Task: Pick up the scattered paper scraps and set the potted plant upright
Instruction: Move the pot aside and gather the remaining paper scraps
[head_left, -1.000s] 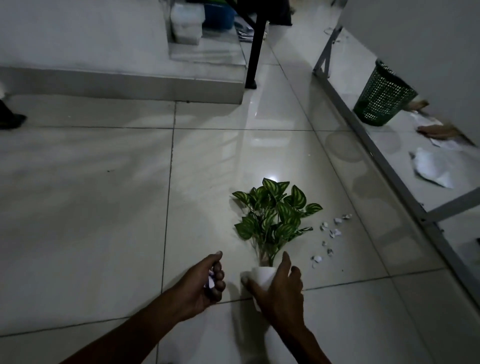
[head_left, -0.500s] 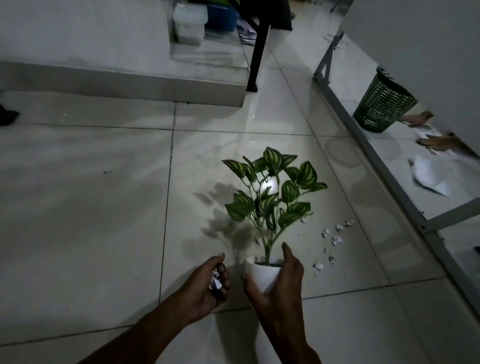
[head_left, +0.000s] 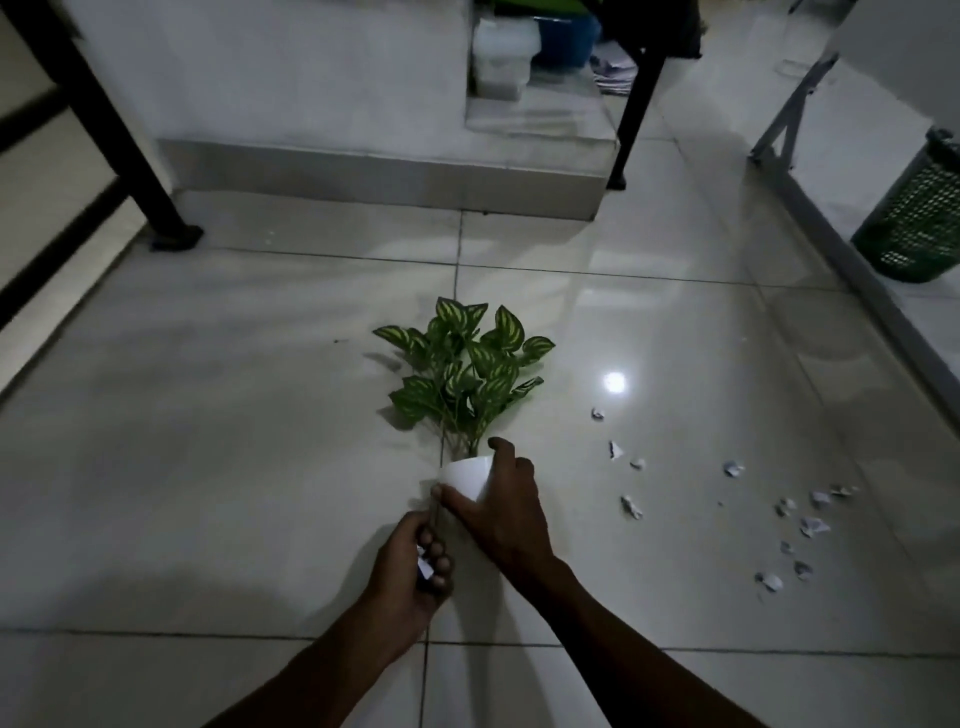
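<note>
A potted plant with striped green leaves stands in a small white pot on the tiled floor. My right hand wraps around the pot from the right and near side. Just below it, my left hand is curled shut on white paper scraps. Several more paper scraps lie scattered on the tiles to the right of the plant, with a denser cluster further right.
A green mesh wastebasket stands at the far right by a grey metal frame. A raised tiled step crosses the back. Black legs stand at back left and back centre.
The plant has been carried left, away from the scraps, and lowered to the floor. The view has turned left, so the scraps and basket now sit further right.
</note>
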